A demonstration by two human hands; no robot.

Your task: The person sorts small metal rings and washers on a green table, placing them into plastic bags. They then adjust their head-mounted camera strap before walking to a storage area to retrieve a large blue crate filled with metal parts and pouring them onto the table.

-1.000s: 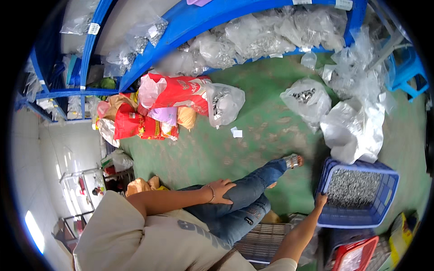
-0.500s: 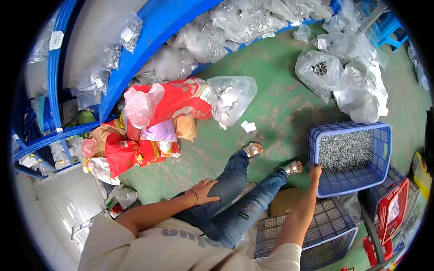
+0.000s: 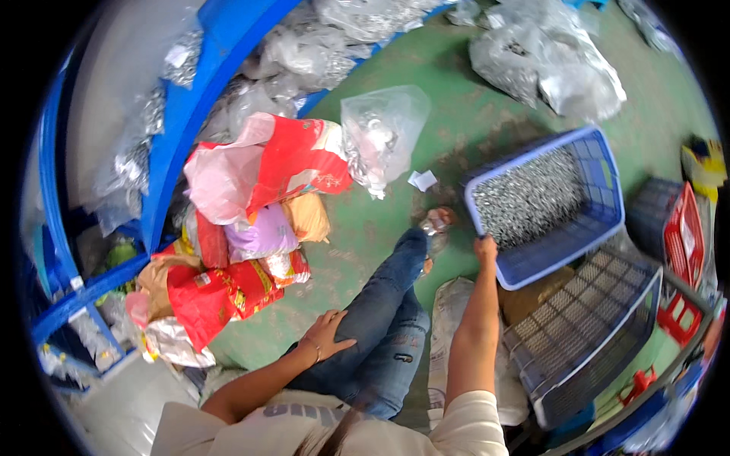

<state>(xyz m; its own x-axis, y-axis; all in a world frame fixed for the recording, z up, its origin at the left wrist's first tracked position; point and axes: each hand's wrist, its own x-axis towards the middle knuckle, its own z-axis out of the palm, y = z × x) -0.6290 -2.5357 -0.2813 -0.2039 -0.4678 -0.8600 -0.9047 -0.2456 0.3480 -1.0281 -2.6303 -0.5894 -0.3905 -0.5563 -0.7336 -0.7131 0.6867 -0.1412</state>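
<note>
With its fingers wrapped round the near left rim, my right hand (image 3: 485, 248) grips a blue plastic basket (image 3: 536, 275). Many small shiny metal parts (image 3: 528, 196) lie heaped in the basket toward its left and far side; their exact kind is too small to tell. My left hand (image 3: 328, 336) rests on the thigh of my jeans (image 3: 372, 304), fingers stretched out and holding nothing. A bracelet circles that wrist.
Red sacks (image 3: 300, 159) and a purple bag (image 3: 262, 234) stand on the left, beside a clear bag (image 3: 382, 140) of parts. Empty-looking grey crates (image 3: 585, 327) lie at the near right. More plastic bags (image 3: 544, 57) sit at the far right; blue shelving (image 3: 179, 129) curves along the left.
My right hand and the gripped basket have shifted relative to my body, and the basket looks turned. My feet have moved in a step. The whole view has swung; my left hand stays on my thigh.
</note>
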